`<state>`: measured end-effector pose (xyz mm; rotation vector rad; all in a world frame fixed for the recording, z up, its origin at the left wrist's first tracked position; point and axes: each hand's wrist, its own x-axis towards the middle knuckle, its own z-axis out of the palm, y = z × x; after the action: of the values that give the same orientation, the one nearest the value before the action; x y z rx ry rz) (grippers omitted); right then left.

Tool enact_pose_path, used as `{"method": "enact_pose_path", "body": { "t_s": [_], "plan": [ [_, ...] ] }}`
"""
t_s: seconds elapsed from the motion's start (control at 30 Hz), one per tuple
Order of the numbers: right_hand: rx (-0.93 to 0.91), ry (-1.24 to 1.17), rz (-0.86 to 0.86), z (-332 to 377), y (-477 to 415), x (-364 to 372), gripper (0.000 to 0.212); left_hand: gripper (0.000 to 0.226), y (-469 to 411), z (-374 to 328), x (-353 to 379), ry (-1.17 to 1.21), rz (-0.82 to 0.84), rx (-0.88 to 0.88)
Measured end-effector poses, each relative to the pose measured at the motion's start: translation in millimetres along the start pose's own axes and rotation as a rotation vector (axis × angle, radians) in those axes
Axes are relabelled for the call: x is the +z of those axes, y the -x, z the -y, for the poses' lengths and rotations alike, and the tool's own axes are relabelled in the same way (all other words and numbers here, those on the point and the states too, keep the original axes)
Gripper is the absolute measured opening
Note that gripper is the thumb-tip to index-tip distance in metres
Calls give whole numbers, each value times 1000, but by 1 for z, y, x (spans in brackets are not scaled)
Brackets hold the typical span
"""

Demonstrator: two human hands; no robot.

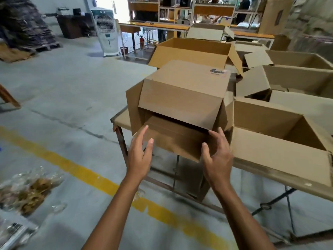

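Cardboard box lies on its side at the left end of the table, mouth toward me, flaps splayed, the lower flap jutting past the near edge. Left hand open, fingers straight, just beside that flap's left edge; contact unclear. Right hand half-open, fingers relaxed, thumb over the flap's right corner, no closed grip visible. Open cartons crowd the table's right side and far edge. Yellow floor line runs below.
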<state>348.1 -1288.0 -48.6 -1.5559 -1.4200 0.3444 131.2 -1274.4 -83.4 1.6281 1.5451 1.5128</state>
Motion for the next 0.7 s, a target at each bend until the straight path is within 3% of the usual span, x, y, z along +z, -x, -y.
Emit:
{"method": "enact_pose_path", "body": {
  "t_s": [0.27,0.4,0.5,0.6,0.7],
  "plan": [
    [-126,254,-200,36,-78,10,31,48,-128,5,-22,-174,76,228],
    [-97,341,-101,50,-124,6,32,39,-197,6,-15,-409,46,326],
    [-52,453,41,52,-163,9,42,38,-250,4,-5,-425,91,293],
    [-11,562,186,44,-199,14,59,49,-286,5,1,-493,215,226],
    [125,589,321,26,-223,23,75,66,-302,22,0,-861,407,167]
  ]
}}
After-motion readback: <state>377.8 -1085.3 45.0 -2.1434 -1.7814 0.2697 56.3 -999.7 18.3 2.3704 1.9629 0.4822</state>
